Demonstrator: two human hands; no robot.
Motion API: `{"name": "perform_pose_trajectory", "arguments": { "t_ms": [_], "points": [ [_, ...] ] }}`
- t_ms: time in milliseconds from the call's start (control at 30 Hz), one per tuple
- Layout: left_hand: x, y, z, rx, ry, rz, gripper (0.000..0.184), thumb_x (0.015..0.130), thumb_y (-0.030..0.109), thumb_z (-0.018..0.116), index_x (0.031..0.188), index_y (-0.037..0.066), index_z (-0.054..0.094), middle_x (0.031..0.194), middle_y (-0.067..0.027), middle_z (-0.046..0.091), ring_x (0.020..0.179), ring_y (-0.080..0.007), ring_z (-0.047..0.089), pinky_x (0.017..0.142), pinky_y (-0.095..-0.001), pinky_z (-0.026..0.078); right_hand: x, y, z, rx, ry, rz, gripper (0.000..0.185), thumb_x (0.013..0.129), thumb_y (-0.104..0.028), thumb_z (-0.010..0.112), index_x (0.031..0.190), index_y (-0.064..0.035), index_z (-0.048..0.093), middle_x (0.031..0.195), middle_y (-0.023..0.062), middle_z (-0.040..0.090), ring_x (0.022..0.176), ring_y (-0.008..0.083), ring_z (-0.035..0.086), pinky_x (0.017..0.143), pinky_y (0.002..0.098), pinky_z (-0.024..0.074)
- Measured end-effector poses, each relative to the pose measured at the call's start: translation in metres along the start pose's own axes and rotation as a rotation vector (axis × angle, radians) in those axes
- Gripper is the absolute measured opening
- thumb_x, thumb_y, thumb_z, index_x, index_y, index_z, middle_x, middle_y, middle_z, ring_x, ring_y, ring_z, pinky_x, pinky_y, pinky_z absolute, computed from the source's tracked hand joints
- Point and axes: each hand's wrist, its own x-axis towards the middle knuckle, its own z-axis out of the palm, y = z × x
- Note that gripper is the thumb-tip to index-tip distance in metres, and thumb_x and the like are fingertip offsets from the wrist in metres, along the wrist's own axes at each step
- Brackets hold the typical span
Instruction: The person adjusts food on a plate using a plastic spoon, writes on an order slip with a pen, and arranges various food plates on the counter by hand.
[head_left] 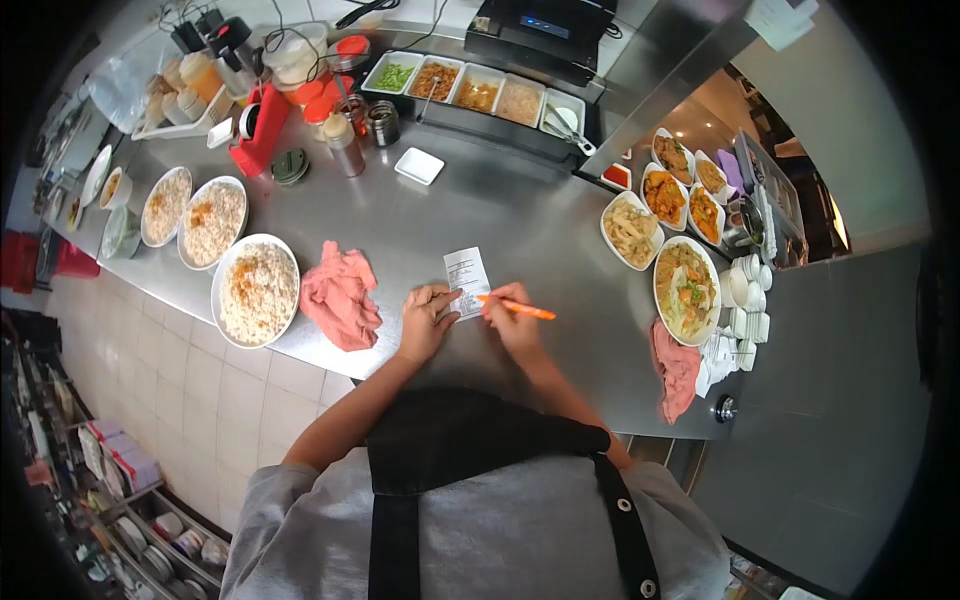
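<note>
A printed paper receipt (466, 269) lies on the steel counter directly before me. My left hand (427, 318) holds its lower left edge, with bent fingers and the thumb against the paper. In my right hand (513, 320) is an orange pen (530, 308), gripped between thumb and fingers. The pen's tip points left, at the receipt's right side; whether it touches the paper I cannot tell. To the left of my left hand is a crumpled pink cloth (341, 296).
Plates of rice (256, 291) line the left side. Behind stand a small white dish (419, 166), sauce bottles (343, 146) and a topping tray (478, 88). At right are a noodle plate (687, 290), fried food dishes (664, 197), another pink cloth (676, 371) and stacked white cups (750, 298).
</note>
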Motion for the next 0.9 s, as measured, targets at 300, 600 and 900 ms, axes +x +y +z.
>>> {"name": "perform_pose_trajectory", "arguments": {
  "t_ms": [300,600,900],
  "points": [
    [0.0,0.003,-0.006,-0.008,-0.029,0.004,0.051,0.067,0.013,0.081,0.117,0.015,0.068,0.114,-0.0046,0.059,0.108,-0.0281,0.051,0.094,-0.0396,0.041,-0.019,0.001,0.025,-0.226,-0.038,-0.118,0.009,0.086,-0.004,0.065,0.086,-0.0027,0.057,0.072,0.0018,0.06,0.063,0.0058,0.053,0.057,0.0237,0.0444],
    [0.001,0.008,-0.008,0.015,-0.018,0.009,0.051,0.066,0.011,0.081,0.116,0.014,0.068,0.114,-0.0053,0.06,0.107,-0.0282,0.052,0.094,-0.0406,0.04,-0.014,0.005,0.002,-0.56,0.258,-0.265,0.011,0.08,-0.003,0.067,0.087,-0.0029,0.058,0.069,0.0081,0.059,0.058,0.0142,0.056,0.056,0.0288,0.0471],
    [0.006,0.017,-0.02,-0.425,0.013,-0.108,0.042,0.079,-0.01,0.063,0.117,0.008,0.064,0.12,-0.0088,0.055,0.089,-0.0168,0.062,0.076,-0.0287,0.053,0.007,-0.028,-0.004,-0.235,0.24,-0.084,0.024,0.101,-0.016,0.049,0.118,-0.0013,0.055,0.101,0.0088,0.066,0.088,0.0165,0.063,0.075,0.027,0.05]
  ]
}}
